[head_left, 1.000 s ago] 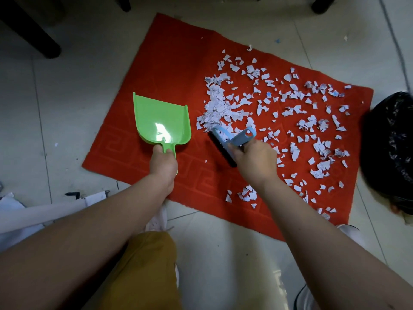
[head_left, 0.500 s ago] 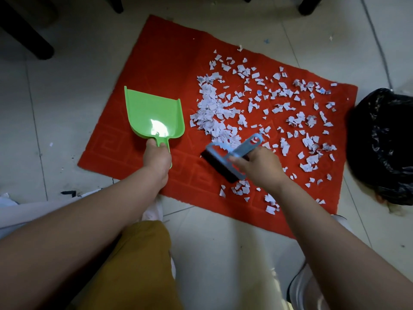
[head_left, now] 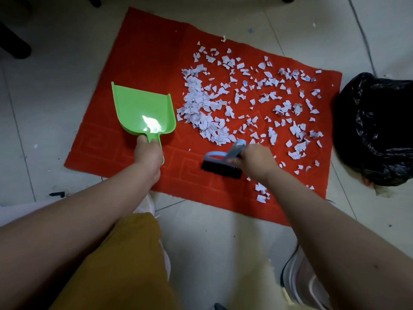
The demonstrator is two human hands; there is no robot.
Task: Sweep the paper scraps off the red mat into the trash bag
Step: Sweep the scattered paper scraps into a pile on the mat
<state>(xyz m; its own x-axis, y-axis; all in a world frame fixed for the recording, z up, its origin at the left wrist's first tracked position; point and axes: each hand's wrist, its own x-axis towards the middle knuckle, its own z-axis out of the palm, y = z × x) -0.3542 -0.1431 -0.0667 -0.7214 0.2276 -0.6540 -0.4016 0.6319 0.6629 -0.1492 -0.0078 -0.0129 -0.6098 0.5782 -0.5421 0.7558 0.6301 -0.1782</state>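
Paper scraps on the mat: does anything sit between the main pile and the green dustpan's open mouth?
Nothing visible does. The dense pile of paper scraps lies just right of the dustpan, with only bare red mat between them. The brush sits nearer the person, below the pile.

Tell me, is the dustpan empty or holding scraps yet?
Empty. The green dustpan shows only bare plastic with a bright glare; the paper scraps all lie on the red mat to its right.
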